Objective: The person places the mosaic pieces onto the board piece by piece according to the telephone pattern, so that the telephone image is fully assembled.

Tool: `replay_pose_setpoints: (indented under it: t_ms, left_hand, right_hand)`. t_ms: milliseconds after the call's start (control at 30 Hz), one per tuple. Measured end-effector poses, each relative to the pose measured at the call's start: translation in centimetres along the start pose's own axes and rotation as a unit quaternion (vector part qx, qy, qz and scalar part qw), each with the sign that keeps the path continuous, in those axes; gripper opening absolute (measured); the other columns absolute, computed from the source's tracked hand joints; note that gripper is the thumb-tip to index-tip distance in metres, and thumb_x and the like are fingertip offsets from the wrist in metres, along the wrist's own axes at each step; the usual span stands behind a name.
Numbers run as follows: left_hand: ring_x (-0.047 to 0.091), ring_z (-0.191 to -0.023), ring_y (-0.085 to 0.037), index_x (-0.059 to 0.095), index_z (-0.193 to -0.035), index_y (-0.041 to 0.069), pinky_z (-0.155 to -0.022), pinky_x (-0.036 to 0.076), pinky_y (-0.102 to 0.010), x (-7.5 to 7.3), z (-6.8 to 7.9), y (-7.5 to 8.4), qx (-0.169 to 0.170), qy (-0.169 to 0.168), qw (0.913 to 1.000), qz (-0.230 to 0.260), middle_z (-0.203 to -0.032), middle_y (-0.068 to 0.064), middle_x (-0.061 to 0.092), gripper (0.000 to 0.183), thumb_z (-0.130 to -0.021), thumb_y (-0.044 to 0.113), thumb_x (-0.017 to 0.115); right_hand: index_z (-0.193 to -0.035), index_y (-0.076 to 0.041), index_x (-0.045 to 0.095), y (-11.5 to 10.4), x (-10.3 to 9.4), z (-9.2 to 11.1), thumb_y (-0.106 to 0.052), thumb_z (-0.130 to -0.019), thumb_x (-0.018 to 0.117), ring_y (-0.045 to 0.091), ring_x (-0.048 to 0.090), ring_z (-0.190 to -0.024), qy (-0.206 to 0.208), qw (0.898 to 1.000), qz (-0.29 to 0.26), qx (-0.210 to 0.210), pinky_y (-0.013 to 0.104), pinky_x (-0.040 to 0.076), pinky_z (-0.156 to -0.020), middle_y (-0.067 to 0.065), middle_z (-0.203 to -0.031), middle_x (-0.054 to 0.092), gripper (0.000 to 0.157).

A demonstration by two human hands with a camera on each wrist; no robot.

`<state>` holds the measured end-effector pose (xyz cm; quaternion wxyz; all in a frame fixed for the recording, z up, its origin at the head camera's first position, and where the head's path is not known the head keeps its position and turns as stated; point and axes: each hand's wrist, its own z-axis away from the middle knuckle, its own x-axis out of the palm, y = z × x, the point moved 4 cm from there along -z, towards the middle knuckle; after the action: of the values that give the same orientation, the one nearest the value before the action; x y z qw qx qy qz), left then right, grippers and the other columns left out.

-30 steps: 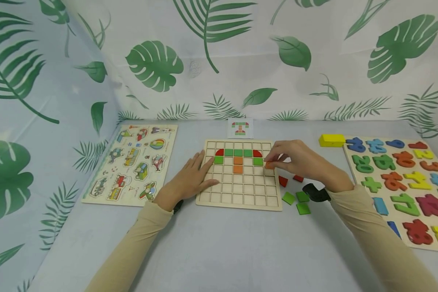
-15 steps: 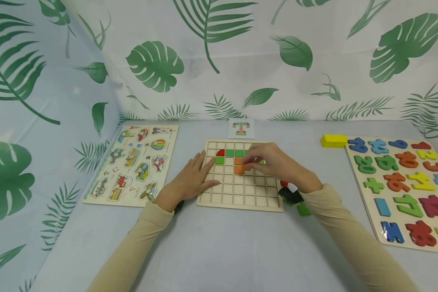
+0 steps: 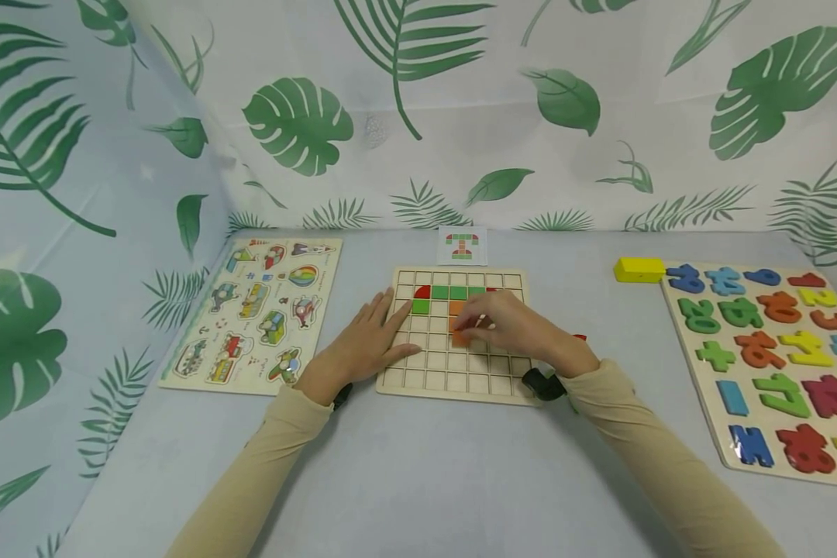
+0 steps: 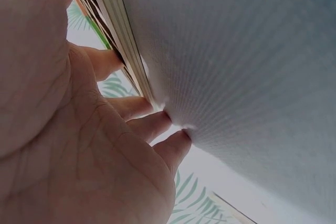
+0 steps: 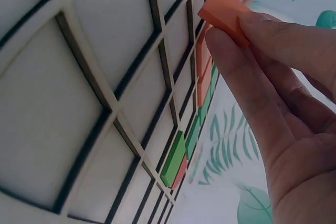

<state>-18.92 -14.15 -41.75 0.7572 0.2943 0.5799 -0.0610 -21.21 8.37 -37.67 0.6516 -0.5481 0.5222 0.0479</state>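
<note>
Right hand (image 3: 505, 322) is pinching an orange tile (image 5: 224, 17)

The tile is sitting over the grid board (image 3: 425, 380) — on the person's side of the laid orange squares (image 3: 456, 308). The left hand (image 3: 363, 341), farther, is resting spread.

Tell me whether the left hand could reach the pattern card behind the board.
Probably yes. The left hand holds nothing and rests at the left edge of the wooden board; only that low board lies between it and the pattern card, with the right hand off to one side.
</note>
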Motion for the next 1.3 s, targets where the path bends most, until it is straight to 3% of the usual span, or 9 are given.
replay_pose_setpoints:
  t_ms: [600,1000,1300]
  left_hand:
    - [0.006,-0.158,-0.048,0.023,-0.166,0.000,-0.128,0.011,-0.056,-0.2,0.0,0.2,0.001,0.002,1.0000,0.003,-0.170,-0.033,0.004,0.079,-0.109,0.046,0.054]
    - [0.006,-0.158,-0.048,0.023,-0.166,0.000,-0.128,0.012,-0.057,-0.1,0.1,0.3,0.001,0.000,1.0000,0.003,-0.170,-0.033,0.004,0.078,-0.109,0.045,0.053]
    - [0.006,-0.158,-0.049,0.023,-0.165,-0.001,-0.128,0.011,-0.058,-0.2,0.1,0.3,0.004,0.002,1.0000,0.001,-0.169,-0.035,0.005,0.078,-0.110,0.043,0.054]
  right_hand:
    - [-0.103,0.003,0.081,0.2,0.6,-0.4,0.007,-0.088,0.080,0.022,0.072,-0.092,-0.020,1.000,0.009,0.000,0.029,0.062,-0.080,0.008,-0.099,0.075,0.015]
    - [-0.102,0.003,0.081,-0.5,1.0,-0.4,0.004,-0.088,0.082,0.021,0.070,-0.091,-0.033,0.996,0.078,-0.003,0.030,0.061,-0.079,0.008,-0.097,0.076,0.015]
    - [-0.102,0.005,0.081,-1.1,0.9,-0.5,0.005,-0.087,0.082,0.023,0.071,-0.091,-0.030,0.995,0.096,-0.002,0.030,0.061,-0.079,0.010,-0.097,0.075,0.015]
